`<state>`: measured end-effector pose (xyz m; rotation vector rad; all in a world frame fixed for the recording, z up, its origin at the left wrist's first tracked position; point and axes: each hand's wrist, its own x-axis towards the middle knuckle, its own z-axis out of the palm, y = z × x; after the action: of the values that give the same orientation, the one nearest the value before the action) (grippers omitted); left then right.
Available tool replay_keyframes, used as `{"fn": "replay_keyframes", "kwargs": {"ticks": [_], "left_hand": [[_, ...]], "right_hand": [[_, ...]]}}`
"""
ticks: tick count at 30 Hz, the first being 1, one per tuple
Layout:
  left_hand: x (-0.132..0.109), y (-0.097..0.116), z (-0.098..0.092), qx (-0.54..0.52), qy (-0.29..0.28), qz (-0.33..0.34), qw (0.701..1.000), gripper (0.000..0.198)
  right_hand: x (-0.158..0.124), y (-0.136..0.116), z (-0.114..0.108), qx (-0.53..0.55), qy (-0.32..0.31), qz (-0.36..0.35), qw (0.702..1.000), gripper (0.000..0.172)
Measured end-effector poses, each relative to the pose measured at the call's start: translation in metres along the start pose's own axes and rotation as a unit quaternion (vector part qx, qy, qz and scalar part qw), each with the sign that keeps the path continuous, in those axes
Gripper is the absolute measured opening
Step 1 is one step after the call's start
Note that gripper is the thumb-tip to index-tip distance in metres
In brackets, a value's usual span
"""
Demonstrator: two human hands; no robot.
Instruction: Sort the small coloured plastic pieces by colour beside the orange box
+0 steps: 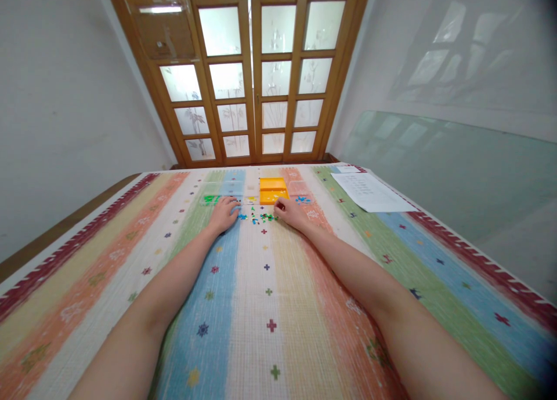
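Observation:
Both my arms stretch far out over a striped, many-coloured cloth (270, 307). My left hand (224, 213) lies palm down, fingers spread flat, just left of a scatter of small coloured pieces (257, 217). My right hand (290, 211) rests at the right of that scatter with its fingers curled in a pinch near the pieces; whether it holds one is too small to see. Just beyond the hands sits an orange compartment tray (272, 190). A cluster of green pieces (211, 199) lies left of the tray and blue pieces (303, 200) lie right of it.
A white printed sheet of paper (369, 191) lies on the cloth at the far right. Wooden doors with frosted glass panes (256, 81) stand behind the table. A glass panel (456, 174) leans against the right wall. Clear trays flank the orange one.

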<state>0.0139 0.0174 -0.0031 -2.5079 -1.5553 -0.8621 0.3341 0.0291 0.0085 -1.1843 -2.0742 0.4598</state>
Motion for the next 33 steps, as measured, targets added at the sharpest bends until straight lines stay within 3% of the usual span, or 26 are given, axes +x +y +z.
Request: {"fn": "replay_keyframes", "kwargs": {"ticks": [4, 11, 17, 21, 26, 33], "left_hand": [[0.001, 0.004, -0.003, -0.012, -0.022, 0.009, 1.0, 0.03], [0.0, 0.017, -0.006, -0.016, -0.031, 0.049, 0.998, 0.029], [-0.001, 0.031, -0.002, -0.029, -0.064, 0.092, 0.993, 0.031], [-0.001, 0.038, 0.0, -0.034, -0.094, 0.106, 0.989, 0.035], [-0.001, 0.036, 0.008, -0.02, -0.111, 0.105, 0.988, 0.043], [0.003, 0.04, 0.019, 0.029, -0.109, 0.052, 0.992, 0.047]], "right_hand": [[0.003, 0.0, 0.001, 0.042, 0.055, 0.016, 0.997, 0.009], [0.007, 0.011, 0.004, 0.083, 0.085, 0.029, 0.993, 0.015], [0.01, 0.02, 0.009, 0.121, 0.124, 0.051, 0.984, 0.03], [0.009, 0.014, 0.009, 0.132, 0.112, 0.051, 0.984, 0.041], [0.006, 0.007, 0.009, 0.108, 0.091, 0.055, 0.988, 0.029], [0.007, 0.006, 0.012, 0.091, 0.076, 0.056, 0.991, 0.025]]}}
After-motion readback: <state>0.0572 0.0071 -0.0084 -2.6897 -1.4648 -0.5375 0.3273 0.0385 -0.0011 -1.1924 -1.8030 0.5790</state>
